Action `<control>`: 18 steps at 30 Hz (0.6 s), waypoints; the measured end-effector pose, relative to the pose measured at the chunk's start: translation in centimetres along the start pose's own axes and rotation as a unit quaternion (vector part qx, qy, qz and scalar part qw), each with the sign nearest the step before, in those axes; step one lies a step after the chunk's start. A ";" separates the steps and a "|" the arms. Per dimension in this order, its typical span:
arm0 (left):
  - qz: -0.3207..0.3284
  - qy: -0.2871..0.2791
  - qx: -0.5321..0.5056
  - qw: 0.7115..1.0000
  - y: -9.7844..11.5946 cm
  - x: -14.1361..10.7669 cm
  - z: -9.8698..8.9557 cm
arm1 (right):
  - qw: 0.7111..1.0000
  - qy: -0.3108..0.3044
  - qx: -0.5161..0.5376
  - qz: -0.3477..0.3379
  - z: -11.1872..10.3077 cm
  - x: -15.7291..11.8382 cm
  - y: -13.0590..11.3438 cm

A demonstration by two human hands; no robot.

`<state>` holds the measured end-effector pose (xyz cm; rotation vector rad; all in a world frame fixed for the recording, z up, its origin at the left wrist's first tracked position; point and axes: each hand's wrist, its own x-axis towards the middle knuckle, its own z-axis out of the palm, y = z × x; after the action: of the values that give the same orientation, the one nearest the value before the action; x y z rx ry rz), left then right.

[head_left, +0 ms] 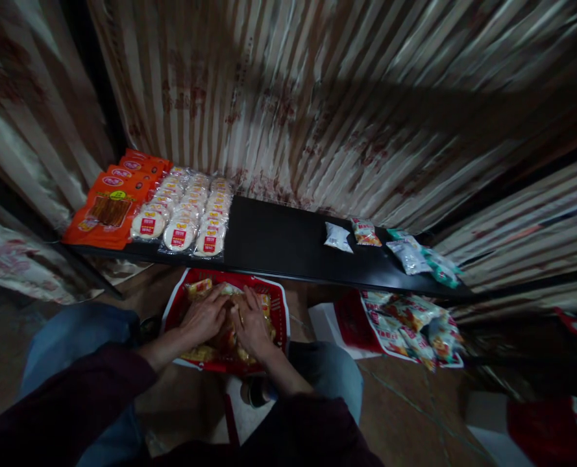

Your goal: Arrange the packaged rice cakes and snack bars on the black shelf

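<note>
Left hand (204, 321) and right hand (253, 326) amid yellow packets (200, 286), grip unclear; crackers (180, 235) at eleven o'clock look done, packets remain!

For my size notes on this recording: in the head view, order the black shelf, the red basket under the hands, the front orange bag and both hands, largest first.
1. Black shelf
2. Red basket under the hands
3. Front orange bag
4. Left hand and right hand: too alike to rank

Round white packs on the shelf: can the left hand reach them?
Probably yes: the left hand is at the red basket near the shelf, with nothing visible blocking the round white packs.
</note>
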<state>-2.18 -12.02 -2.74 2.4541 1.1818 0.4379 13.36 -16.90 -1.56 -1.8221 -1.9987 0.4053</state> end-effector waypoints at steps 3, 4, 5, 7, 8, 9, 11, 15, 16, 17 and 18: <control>-0.130 -0.052 0.007 0.990 -0.9 -0.4 0.5 | 0.992 -0.104 -0.002 0.072 0.4 -1.3 0.5; -0.154 -0.066 0.004 0.986 -1.3 -0.5 0.4 | 0.987 -0.134 0.001 0.084 0.4 -1.6 0.5; -0.166 -0.084 -0.006 0.983 -1.8 -0.6 0.3 | 0.983 -0.159 0.003 0.087 0.4 -1.9 0.5; -0.173 -0.119 -0.027 0.977 -2.6 -0.9 0.0 | 0.977 -0.202 0.008 0.072 0.2 -2.5 0.4; -0.187 -0.139 -0.038 0.972 -2.9 -1.1 -0.2 | 0.973 -0.220 0.010 0.063 0.0 -2.7 0.4; -0.199 -0.158 -0.045 0.966 -3.1 -1.4 -0.3 | 0.969 -0.238 0.011 0.059 0.0 -3.0 0.4; -0.220 -0.188 -0.051 0.956 -3.2 -2.1 -0.3 | 0.960 -0.275 0.009 0.060 0.0 -3.6 0.6; -0.231 -0.222 -0.047 0.946 -2.8 -3.5 0.1 | 0.946 -0.319 -0.001 0.056 0.4 -4.4 1.1; -0.234 -0.229 -0.042 0.944 -2.6 -3.9 0.2 | 0.948 -0.314 -0.005 0.061 0.5 -4.5 1.2; -0.236 -0.233 -0.036 0.943 -2.6 -4.3 0.3 | 0.950 -0.304 -0.011 0.072 0.7 -4.6 1.2; -0.240 -0.234 -0.033 0.942 -2.6 -4.6 0.5 | 0.952 -0.293 -0.020 0.088 0.8 -4.6 1.2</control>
<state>-6.48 -14.31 -4.86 1.9527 1.4435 -0.2329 14.37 -21.29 -3.26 -2.0871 -2.2164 1.0734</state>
